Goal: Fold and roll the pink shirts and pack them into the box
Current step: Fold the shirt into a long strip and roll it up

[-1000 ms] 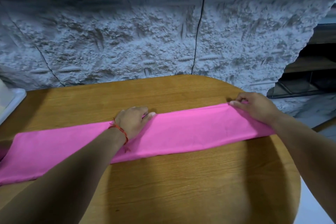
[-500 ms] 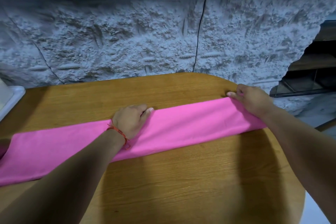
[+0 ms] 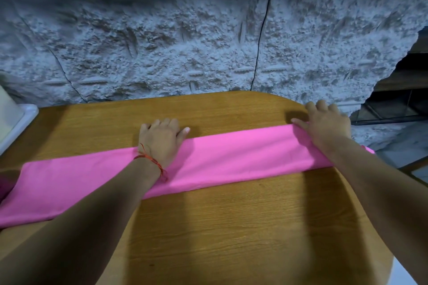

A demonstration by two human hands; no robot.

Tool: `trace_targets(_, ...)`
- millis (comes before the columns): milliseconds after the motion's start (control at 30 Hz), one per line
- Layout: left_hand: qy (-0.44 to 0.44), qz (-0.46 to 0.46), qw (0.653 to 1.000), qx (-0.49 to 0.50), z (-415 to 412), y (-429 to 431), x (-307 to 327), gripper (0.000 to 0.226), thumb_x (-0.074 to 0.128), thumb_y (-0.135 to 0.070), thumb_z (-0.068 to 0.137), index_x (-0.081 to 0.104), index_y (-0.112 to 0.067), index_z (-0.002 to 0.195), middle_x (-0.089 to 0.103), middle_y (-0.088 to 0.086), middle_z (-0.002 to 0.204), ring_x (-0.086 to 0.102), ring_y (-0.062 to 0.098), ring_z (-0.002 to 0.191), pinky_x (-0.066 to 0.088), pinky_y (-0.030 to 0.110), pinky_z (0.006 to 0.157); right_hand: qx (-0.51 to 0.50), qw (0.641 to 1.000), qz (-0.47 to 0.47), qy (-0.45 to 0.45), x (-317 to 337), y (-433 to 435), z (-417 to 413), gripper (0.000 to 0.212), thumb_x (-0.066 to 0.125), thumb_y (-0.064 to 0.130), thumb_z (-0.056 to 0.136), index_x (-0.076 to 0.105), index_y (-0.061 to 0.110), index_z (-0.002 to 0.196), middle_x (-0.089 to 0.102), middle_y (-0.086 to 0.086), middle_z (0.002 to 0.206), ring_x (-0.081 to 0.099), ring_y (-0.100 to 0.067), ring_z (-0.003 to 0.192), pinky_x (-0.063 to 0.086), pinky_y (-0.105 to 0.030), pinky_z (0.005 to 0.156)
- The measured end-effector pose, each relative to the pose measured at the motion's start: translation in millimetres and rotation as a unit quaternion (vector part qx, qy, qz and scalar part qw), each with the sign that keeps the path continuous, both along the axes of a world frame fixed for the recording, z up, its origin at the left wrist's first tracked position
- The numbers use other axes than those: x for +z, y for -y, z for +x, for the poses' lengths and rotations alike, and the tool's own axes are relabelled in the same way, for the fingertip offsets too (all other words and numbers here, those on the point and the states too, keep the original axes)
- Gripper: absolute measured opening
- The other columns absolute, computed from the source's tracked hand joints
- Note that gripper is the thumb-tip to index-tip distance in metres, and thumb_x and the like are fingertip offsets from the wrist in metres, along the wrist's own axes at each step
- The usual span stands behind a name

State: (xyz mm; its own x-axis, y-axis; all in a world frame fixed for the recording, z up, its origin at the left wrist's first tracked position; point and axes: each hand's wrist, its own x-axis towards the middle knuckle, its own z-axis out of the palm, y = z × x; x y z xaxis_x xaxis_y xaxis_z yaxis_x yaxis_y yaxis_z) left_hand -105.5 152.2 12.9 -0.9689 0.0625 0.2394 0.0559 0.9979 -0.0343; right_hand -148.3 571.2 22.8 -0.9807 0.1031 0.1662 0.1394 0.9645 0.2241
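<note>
A pink shirt [image 3: 231, 162], folded into one long narrow strip, lies across the wooden table [image 3: 208, 233] from the near left to the far right. My left hand [image 3: 159, 139], with a red thread at the wrist, rests palm down on the strip's far edge near its middle, fingers reaching onto the bare wood. At the strip's right end my right hand [image 3: 324, 127] lies flat, thumb along the far edge and fingers spread past it. A white box [image 3: 16, 122] shows partly at the left edge.
A rough grey stone-look wall [image 3: 185, 41] stands right behind the table. The table's rounded right edge drops off to a pale floor. Dark shelving [image 3: 398, 90] sits at the far right. A darker pink bit of cloth [image 3: 5, 186] peeks in at the left edge.
Both hands have slid a little farther away over the strip's far edge, and their fingers now lie out on the wood. The strip stays in place.
</note>
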Motion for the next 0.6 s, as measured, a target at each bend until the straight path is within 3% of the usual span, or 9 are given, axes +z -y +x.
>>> trace_targets(33, -0.027, 0.006, 0.999, -0.018, 6, -8, 3, 0.037, 0.037, -0.054, 0.106, 0.057, -0.025, 0.094, 0.063, -0.003, 0.098, 0.058, 0.025, 0.099, 0.038, 0.044, 0.086, 0.045, 0.999, 0.010, -0.020, 1, 10, 5, 0.060, 0.035, 0.066, 0.103, 0.049, 0.019, 0.136, 0.055, -0.010, 0.134, 0.055, -0.035, 0.123, 0.048, -0.054, 0.096)
trace_targets(100, -0.022, 0.062, 0.993, -0.097, 21, -29, 7, 0.024, 0.045, -0.044, 0.105, 0.061, -0.027, 0.103, 0.062, -0.005, 0.107, 0.056, 0.023, 0.104, 0.040, 0.042, 0.085, 0.161, 0.983, -0.091, -0.013, 2, 40, 20, 0.044, 0.047, 0.052, 0.104, 0.059, 0.023, 0.134, 0.058, -0.006, 0.133, 0.054, -0.033, 0.126, 0.043, -0.052, 0.105)
trace_targets(167, 0.061, 0.117, 0.976, -0.176, 38, -50, 6, 0.025, 0.045, -0.043, 0.105, 0.062, -0.030, 0.118, 0.063, -0.008, 0.121, 0.055, 0.021, 0.115, 0.046, 0.040, 0.093, 0.246, 0.938, -0.237, 0.064, -2, 77, 42, 0.041, 0.056, 0.048, 0.102, 0.063, 0.028, 0.137, 0.059, -0.002, 0.138, 0.052, -0.028, 0.131, 0.044, -0.048, 0.107)
trace_targets(200, 0.108, 0.125, 0.968, -0.190, 45, -58, 3, 0.033, 0.044, -0.045, 0.105, 0.059, -0.031, 0.131, 0.060, -0.008, 0.135, 0.052, 0.020, 0.126, 0.044, 0.040, 0.104, 0.270, 0.922, -0.263, 0.094, -6, 93, 53, 0.046, 0.057, 0.052, 0.101, 0.060, 0.031, 0.142, 0.055, 0.001, 0.146, 0.048, -0.025, 0.136, 0.043, -0.047, 0.111)
trace_targets(267, 0.161, 0.104, 0.964, -0.186, 55, -65, -4, 0.051, 0.037, -0.051, 0.107, 0.039, -0.035, 0.156, 0.037, -0.011, 0.163, 0.032, 0.016, 0.150, 0.026, 0.040, 0.123, 0.282, 0.920, -0.237, 0.130, -16, 112, 71, 0.060, 0.046, 0.066, 0.100, 0.043, 0.041, 0.155, 0.035, 0.008, 0.166, 0.029, -0.020, 0.152, 0.030, -0.050, 0.122)
trace_targets(367, 0.189, 0.071, 0.965, -0.165, 66, -57, -15, 0.064, 0.021, -0.063, 0.105, 0.006, -0.043, 0.164, 0.001, -0.018, 0.172, -0.002, 0.010, 0.159, 0.003, 0.046, 0.129, 0.258, 0.935, -0.179, 0.164, -27, 109, 86, 0.074, 0.019, 0.083, 0.095, 0.008, 0.053, 0.162, -0.001, 0.017, 0.174, -0.003, -0.016, 0.161, 0.005, -0.058, 0.127)
trace_targets(467, 0.181, 0.061, 0.973, -0.130, 76, -40, -23, 0.071, 0.009, -0.076, 0.097, -0.005, -0.049, 0.161, -0.009, -0.020, 0.170, -0.011, 0.012, 0.159, 0.002, 0.054, 0.127, 0.222, 0.949, -0.155, 0.160, -32, 88, 91, 0.080, 0.008, 0.093, 0.088, -0.009, 0.059, 0.158, -0.013, 0.019, 0.172, -0.012, -0.021, 0.161, -0.001, -0.063, 0.126)
trace_targets(600, 0.171, 0.066, 0.979, -0.088, 86, -13, -29, 0.075, 0.003, -0.082, 0.093, -0.010, -0.050, 0.160, -0.012, -0.020, 0.170, -0.014, 0.014, 0.158, -0.001, 0.055, 0.127, 0.171, 0.960, -0.159, 0.152, -33, 51, 88, 0.079, 0.007, 0.097, 0.084, -0.015, 0.066, 0.153, -0.015, 0.019, 0.171, -0.013, -0.026, 0.160, -0.003, -0.064, 0.125)
